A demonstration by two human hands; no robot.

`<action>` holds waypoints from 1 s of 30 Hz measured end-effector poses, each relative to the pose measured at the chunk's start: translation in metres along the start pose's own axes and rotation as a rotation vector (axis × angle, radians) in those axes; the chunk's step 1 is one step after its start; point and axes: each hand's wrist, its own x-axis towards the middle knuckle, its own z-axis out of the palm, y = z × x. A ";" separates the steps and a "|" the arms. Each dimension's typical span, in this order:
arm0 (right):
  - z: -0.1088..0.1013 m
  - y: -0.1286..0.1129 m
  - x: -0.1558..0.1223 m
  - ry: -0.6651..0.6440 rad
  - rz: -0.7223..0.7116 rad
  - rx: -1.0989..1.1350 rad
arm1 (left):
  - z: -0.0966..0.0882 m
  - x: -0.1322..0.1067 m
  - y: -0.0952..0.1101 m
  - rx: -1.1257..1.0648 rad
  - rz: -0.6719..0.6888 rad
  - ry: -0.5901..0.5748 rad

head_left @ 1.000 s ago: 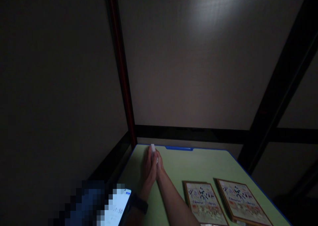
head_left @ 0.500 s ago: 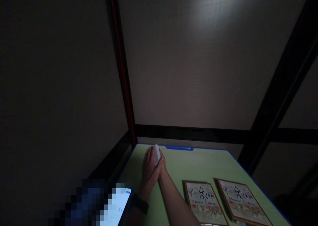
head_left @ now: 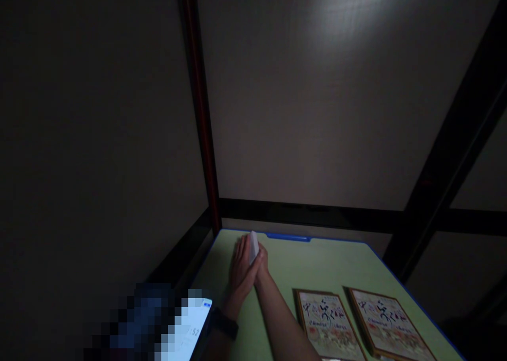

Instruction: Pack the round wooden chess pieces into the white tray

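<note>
Both my hands are stretched out together over the far left part of a green table (head_left: pixel 312 268). My left hand (head_left: pixel 240 266) has its fingers extended, pressed flat against the side of a small white block-like thing, perhaps a stack of cards (head_left: pixel 253 247). On the other side, my right hand (head_left: pixel 262 259) has its fingers closed on the same white thing. The white thing stands on edge between the two hands. A dark watch (head_left: pixel 224 324) is on my left wrist.
Two wooden-framed boards (head_left: pixel 328 325) (head_left: pixel 386 324) with printed writing lie side by side at the near right. A lit phone screen (head_left: pixel 189 332) sits at the bottom left. Black frame bars (head_left: pixel 447 155) and pale walls enclose the table; the scene is dim.
The white thing has tilted and shifted slightly to the right between my hands. The view has drifted a little; the boards stay put.
</note>
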 end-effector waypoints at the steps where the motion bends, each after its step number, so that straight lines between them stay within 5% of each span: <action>1: 0.000 0.000 -0.001 0.037 -0.008 0.025 | 0.000 0.000 0.000 0.004 0.009 0.002; 15: -0.005 0.006 -0.001 0.182 -0.104 0.029 | 0.003 0.000 -0.009 0.141 0.151 0.075; 26: -0.015 0.006 -0.009 0.243 -0.284 -0.323 | 0.000 -0.004 -0.007 0.079 0.188 0.121; 30: -0.018 0.007 -0.013 0.197 -0.384 -0.616 | -0.004 -0.004 -0.005 0.101 0.199 0.134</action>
